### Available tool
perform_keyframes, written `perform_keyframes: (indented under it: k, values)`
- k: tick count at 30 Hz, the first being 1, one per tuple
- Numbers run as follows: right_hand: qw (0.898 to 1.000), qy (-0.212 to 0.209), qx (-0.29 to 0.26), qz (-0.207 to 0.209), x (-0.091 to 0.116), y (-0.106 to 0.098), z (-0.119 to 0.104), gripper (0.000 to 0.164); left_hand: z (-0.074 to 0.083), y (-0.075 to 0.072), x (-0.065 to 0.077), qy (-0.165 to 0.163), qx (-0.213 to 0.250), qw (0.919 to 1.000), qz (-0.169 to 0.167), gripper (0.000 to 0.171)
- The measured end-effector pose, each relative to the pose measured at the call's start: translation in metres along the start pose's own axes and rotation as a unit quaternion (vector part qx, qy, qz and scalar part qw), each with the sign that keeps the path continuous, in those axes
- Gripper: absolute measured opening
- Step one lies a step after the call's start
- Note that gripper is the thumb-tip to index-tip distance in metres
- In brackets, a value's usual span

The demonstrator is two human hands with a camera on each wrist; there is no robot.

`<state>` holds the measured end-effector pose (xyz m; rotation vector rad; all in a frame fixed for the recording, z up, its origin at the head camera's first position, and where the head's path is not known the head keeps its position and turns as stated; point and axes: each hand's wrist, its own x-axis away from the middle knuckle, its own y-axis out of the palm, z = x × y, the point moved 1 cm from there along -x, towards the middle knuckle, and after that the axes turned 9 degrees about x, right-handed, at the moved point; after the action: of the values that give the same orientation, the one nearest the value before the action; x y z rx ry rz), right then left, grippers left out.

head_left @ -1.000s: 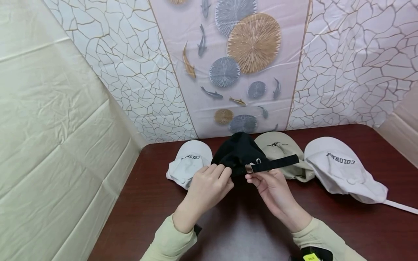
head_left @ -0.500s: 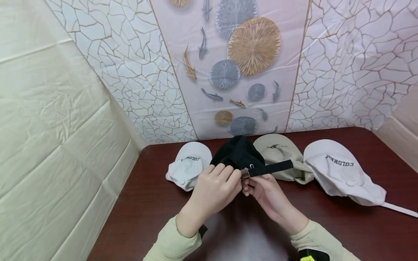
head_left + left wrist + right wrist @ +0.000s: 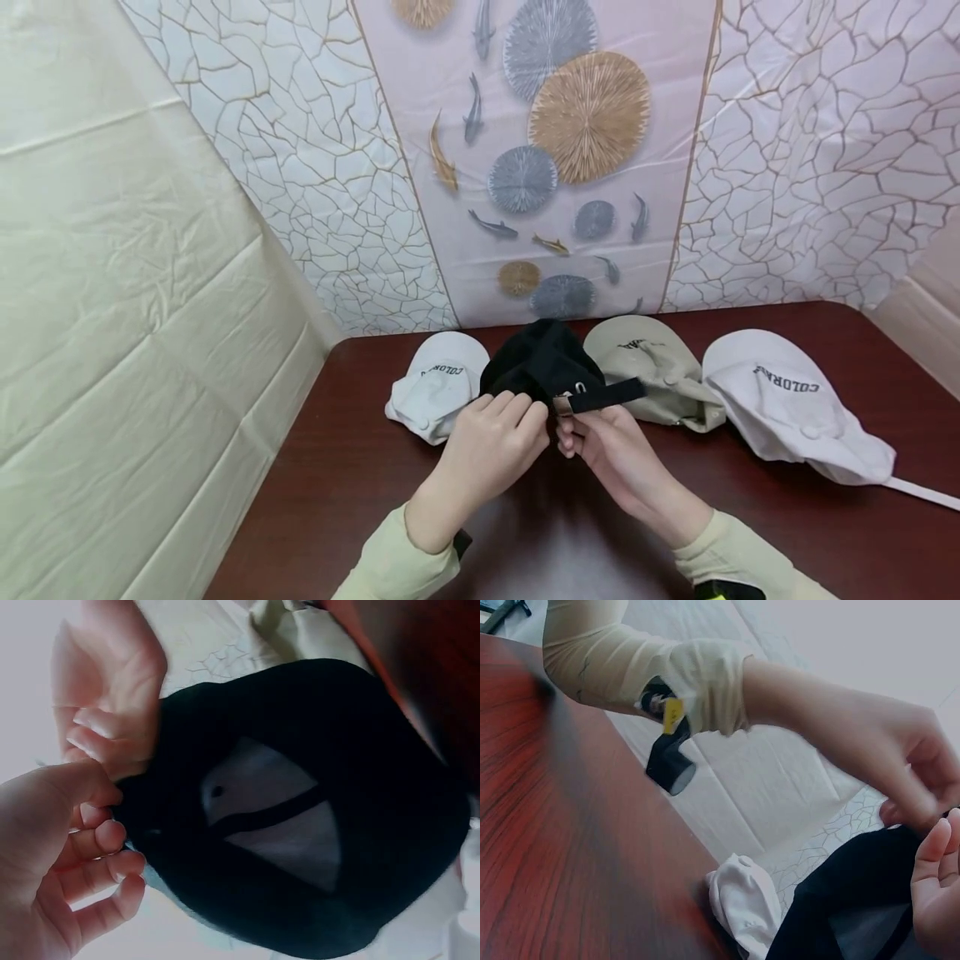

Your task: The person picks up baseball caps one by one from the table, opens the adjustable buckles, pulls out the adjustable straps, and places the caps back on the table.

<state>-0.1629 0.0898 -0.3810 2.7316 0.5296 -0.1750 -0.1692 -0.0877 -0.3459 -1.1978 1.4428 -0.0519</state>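
Note:
Both hands hold a black cap (image 3: 536, 362) up above the table, its strap side towards me. My left hand (image 3: 491, 446) grips the cap's rear edge with curled fingers, left of the metal buckle (image 3: 562, 406). On the other side, my right hand (image 3: 622, 458) pinches the band near the buckle, thumb on top. A loose black strap end (image 3: 611, 394) sticks out from the buckle to the right. In the left wrist view the cap's opening (image 3: 262, 802) faces the camera, showing a grey lining and a dark inner band. Its brim is not visible in the head view.
A white cap (image 3: 438, 387) lies left of the black one. To the right are a beige cap (image 3: 656, 375) and another white cap (image 3: 795, 408) with a long white strap (image 3: 922, 493). All rest on the dark red table (image 3: 300, 508), below a patterned cloth backdrop (image 3: 592, 117).
The left hand shifted right to the buckle, then slightly back left. The right hand and buckle moved a little left, and the loose strap end now reaches less far right.

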Motion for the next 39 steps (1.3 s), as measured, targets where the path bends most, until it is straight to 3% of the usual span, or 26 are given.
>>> perform_keyframes:
  k: [9,17,24,33,39]
  values:
    - [1.0,-0.005,0.0,-0.01,0.006,-0.003,-0.001,0.021,-0.002,0.006,0.009,-0.011,0.004,0.9998,-0.016,0.013]
    - [1.0,-0.018,0.008,-0.006,0.005,-0.003,0.0,0.019,0.002,-0.002,-0.007,-0.004,0.005,0.9999,0.014,0.018]
    - [1.0,-0.022,0.013,-0.008,0.006,0.0,0.003,0.02,0.009,-0.012,-0.017,0.007,-0.014,0.9998,0.01,0.019]
    - [1.0,-0.008,-0.008,-0.02,0.009,-0.001,-0.004,0.019,0.009,-0.008,-0.007,0.001,-0.003,1.0,-0.001,0.017]
    - [0.998,-0.035,-0.049,-0.013,0.012,-0.006,-0.014,0.021,0.003,-0.003,0.006,-0.014,-0.012,0.9997,-0.014,0.016]
